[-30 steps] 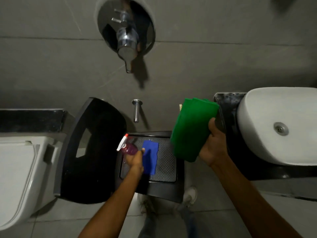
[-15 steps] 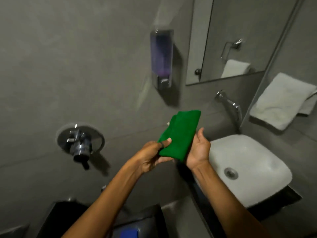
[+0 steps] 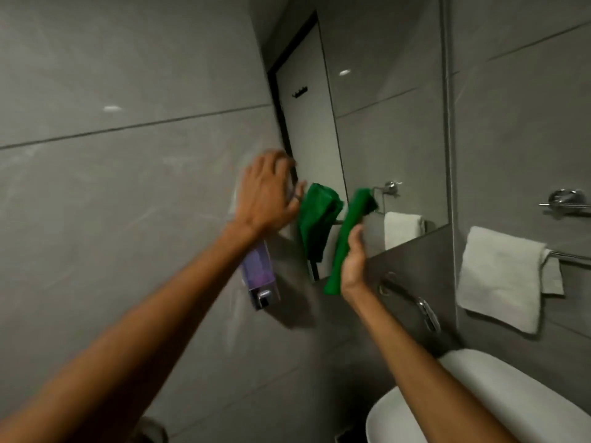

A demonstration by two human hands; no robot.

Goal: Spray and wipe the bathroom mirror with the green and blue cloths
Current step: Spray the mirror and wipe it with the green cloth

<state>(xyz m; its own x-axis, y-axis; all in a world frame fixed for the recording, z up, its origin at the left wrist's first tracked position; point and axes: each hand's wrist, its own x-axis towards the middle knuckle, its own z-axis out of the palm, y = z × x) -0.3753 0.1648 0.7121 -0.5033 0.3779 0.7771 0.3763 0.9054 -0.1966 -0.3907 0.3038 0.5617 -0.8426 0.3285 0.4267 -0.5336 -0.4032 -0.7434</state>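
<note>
Mid-frame, right hand grips the folded green cloth against its palm; left hand spread wide, empty, beside the mirror

Hands rising to the mirror
Left hand is letting go; right hand is lifting green cloth beside mirror.

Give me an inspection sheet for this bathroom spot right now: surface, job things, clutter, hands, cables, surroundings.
Surface: mirror on the grey tiled wall, reflecting a door and a towel; streaks cannot be judged.
Job's things: green cloth in the right hand, its reflection beside it; blue cloth and spray bottle not in view.
Clutter: nothing seen.
Hands: right hand grips the cloth; left hand open, fingers spread, blurred, at the mirror's left edge.
Cables: nothing seen.
Surroundings: soap dispenser on the wall, white towel on a rail, tap, white basin.
</note>
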